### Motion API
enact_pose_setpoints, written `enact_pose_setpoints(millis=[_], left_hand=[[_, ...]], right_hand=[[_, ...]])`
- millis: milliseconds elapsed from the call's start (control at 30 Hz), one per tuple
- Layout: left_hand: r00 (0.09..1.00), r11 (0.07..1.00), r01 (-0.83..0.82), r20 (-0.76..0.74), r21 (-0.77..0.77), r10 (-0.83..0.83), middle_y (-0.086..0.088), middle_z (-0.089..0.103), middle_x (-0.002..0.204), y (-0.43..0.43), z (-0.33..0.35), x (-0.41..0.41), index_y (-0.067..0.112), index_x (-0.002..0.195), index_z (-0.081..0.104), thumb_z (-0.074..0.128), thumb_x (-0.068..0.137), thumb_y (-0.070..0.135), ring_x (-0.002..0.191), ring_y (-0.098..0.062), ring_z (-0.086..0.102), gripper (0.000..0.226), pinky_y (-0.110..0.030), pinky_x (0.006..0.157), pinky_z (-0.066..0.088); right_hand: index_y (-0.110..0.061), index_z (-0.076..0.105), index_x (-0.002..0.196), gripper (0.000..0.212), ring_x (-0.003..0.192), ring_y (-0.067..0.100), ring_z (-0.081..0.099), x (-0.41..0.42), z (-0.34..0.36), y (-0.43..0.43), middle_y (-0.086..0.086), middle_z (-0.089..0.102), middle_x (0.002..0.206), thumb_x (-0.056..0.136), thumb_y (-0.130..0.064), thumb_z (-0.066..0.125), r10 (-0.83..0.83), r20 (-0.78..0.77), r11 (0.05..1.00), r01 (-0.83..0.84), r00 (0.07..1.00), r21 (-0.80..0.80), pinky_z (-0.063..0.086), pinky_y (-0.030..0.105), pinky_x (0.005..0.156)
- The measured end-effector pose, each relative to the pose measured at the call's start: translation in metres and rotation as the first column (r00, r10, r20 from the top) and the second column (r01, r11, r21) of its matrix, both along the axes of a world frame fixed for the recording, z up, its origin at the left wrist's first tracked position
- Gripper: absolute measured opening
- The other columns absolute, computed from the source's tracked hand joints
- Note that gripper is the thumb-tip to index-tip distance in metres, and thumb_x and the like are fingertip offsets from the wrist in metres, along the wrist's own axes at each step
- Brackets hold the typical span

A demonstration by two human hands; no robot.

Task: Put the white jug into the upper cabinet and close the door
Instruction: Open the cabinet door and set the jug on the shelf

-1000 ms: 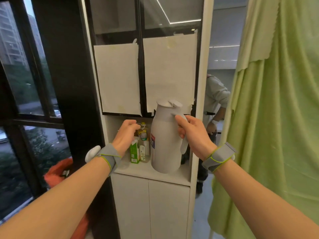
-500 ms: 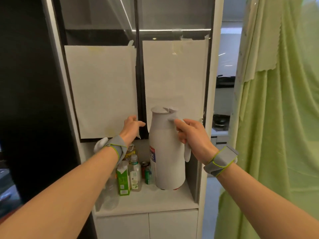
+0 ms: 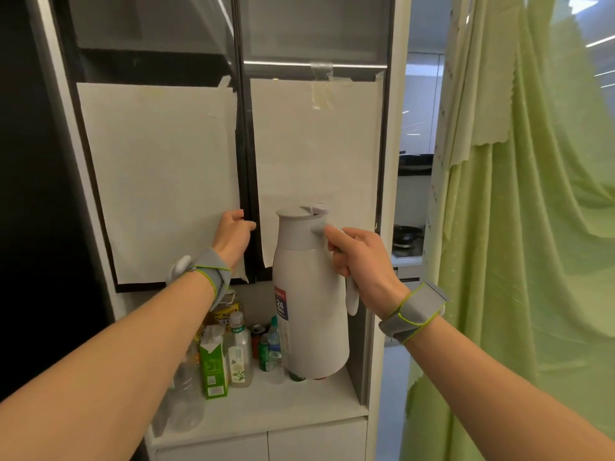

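The white jug (image 3: 309, 294) hangs upright in front of the open shelf and the lower part of the right upper door (image 3: 316, 144). My right hand (image 3: 359, 257) grips its handle near the top, and its base is clear of the shelf. Both glass upper cabinet doors are shut and covered with taped white paper. My left hand (image 3: 233, 237) is up at the inner edge of the left upper door (image 3: 159, 181), fingers hooked at the seam between the two doors. The inside of the upper cabinet is hidden behind the paper.
On the white shelf (image 3: 266, 404) below stand a green carton (image 3: 213, 364), a labelled bottle (image 3: 239, 354), a clear bottle (image 3: 186, 404) and several small cans behind the jug. A green curtain (image 3: 532, 227) hangs close on the right. Lower cabinet doors (image 3: 266, 444) are shut.
My left hand rose from the shelf items to the seam of the upper doors. My right hand lifted the jug higher off the shelf. The view tilted upward.
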State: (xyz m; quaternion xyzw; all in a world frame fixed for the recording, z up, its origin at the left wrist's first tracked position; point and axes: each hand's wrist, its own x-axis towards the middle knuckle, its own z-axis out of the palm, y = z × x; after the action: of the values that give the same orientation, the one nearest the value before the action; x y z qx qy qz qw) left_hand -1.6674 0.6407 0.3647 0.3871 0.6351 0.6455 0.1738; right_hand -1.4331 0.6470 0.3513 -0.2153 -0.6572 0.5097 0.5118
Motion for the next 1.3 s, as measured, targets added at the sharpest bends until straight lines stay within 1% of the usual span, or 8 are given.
enact_pose_setpoints(millis=[167, 333, 633, 833, 933, 1000, 1133, 1300], left_hand=[[0.986, 0.984, -0.145, -0.065, 0.099, 0.152, -0.005, 0.057, 0.115, -0.026, -0.012, 0.011, 0.01, 0.131, 0.049, 0.051, 0.093, 0.022, 0.111, -0.026, 0.057, 0.04, -0.038, 0.096, 0.048], [0.946, 0.944, -0.254, -0.149, 0.209, 0.288, 0.003, 0.051, 0.089, -0.066, -0.02, 0.017, 0.016, 0.107, 0.051, 0.054, 0.093, 0.038, 0.085, -0.017, 0.052, 0.026, -0.029, 0.077, 0.041], [0.872, 0.9, -0.32, -0.279, 0.295, 0.402, 0.0, 0.035, 0.069, -0.137, -0.019, 0.006, 0.009, 0.081, 0.042, 0.047, 0.095, 0.047, 0.064, -0.016, 0.035, 0.041, -0.032, 0.06, 0.034], [0.86, 0.885, -0.316, -0.289, 0.343, 0.42, -0.009, 0.059, 0.088, -0.185, -0.017, -0.02, 0.023, 0.095, 0.058, 0.043, 0.097, 0.044, 0.079, -0.006, 0.057, 0.026, -0.034, 0.076, 0.049], [0.868, 0.894, -0.309, -0.287, 0.325, 0.404, -0.008, 0.065, 0.123, -0.202, -0.02, -0.036, 0.015, 0.133, 0.054, 0.041, 0.091, 0.059, 0.119, -0.018, 0.06, 0.062, -0.042, 0.101, 0.049], [0.87, 0.885, -0.322, -0.264, 0.338, 0.417, -0.01, 0.059, 0.137, -0.208, -0.022, -0.044, 0.014, 0.14, 0.048, 0.04, 0.089, 0.063, 0.132, -0.023, 0.053, 0.072, -0.044, 0.109, 0.043], [0.874, 0.877, -0.269, -0.283, 0.398, 0.396, 0.009, 0.068, 0.111, -0.22, -0.018, -0.044, 0.029, 0.118, 0.06, 0.04, 0.101, 0.029, 0.107, 0.003, 0.062, 0.027, -0.016, 0.09, 0.048], [0.89, 0.872, -0.275, -0.237, 0.405, 0.39, 0.005, 0.066, 0.122, -0.229, -0.021, -0.052, 0.016, 0.135, 0.054, 0.04, 0.096, 0.037, 0.12, -0.009, 0.06, 0.047, -0.034, 0.106, 0.047]], right_hand=[[-0.005, 0.054, 0.075, 0.03, 0.042, 0.007, 0.029, -0.002, 0.004, -0.001, -0.01, 0.034, 0.047, 0.097, -0.024, 0.063, -0.018, -0.019, 0.998, 0.019, 1.0, 0.056, 0.024, 0.021, 0.046], [-0.008, 0.049, 0.062, 0.04, 0.044, 0.01, 0.028, -0.023, 0.005, -0.005, -0.011, 0.035, 0.043, 0.095, -0.025, 0.064, -0.026, -0.041, 0.994, 0.03, 0.999, 0.104, 0.024, 0.024, 0.047], [-0.001, 0.058, 0.067, 0.039, 0.05, 0.016, 0.031, -0.085, 0.011, -0.014, 0.001, 0.039, 0.049, 0.09, -0.032, 0.065, 0.023, -0.102, 0.989, -0.008, 0.995, 0.147, 0.026, 0.027, 0.048], [0.0, 0.057, 0.064, 0.04, 0.05, 0.016, 0.035, -0.146, 0.038, -0.025, 0.004, 0.042, 0.051, 0.089, -0.031, 0.065, 0.089, -0.128, 0.98, -0.064, 0.988, 0.191, 0.029, 0.029, 0.051], [0.006, 0.054, 0.061, 0.048, 0.055, 0.018, 0.037, -0.172, 0.057, -0.022, 0.008, 0.043, 0.053, 0.086, -0.034, 0.065, 0.06, -0.158, 0.975, -0.024, 0.986, 0.223, 0.031, 0.033, 0.054], [0.003, 0.053, 0.059, 0.049, 0.056, 0.018, 0.037, -0.189, 0.07, -0.018, 0.007, 0.043, 0.054, 0.083, -0.038, 0.064, 0.04, -0.168, 0.972, 0.0, 0.985, 0.234, 0.032, 0.034, 0.054], [0.003, 0.051, 0.06, 0.053, 0.057, 0.017, 0.035, -0.222, 0.087, -0.009, 0.005, 0.04, 0.056, 0.08, -0.044, 0.061, -0.025, -0.156, 0.966, 0.064, 0.987, 0.252, 0.03, 0.033, 0.055], [0.003, 0.05, 0.061, 0.051, 0.061, 0.02, 0.034, -0.257, 0.097, 0.009, 0.007, 0.038, 0.06, 0.081, -0.043, 0.06, -0.078, -0.129, 0.964, 0.108, 0.989, 0.242, 0.031, 0.035, 0.056]])
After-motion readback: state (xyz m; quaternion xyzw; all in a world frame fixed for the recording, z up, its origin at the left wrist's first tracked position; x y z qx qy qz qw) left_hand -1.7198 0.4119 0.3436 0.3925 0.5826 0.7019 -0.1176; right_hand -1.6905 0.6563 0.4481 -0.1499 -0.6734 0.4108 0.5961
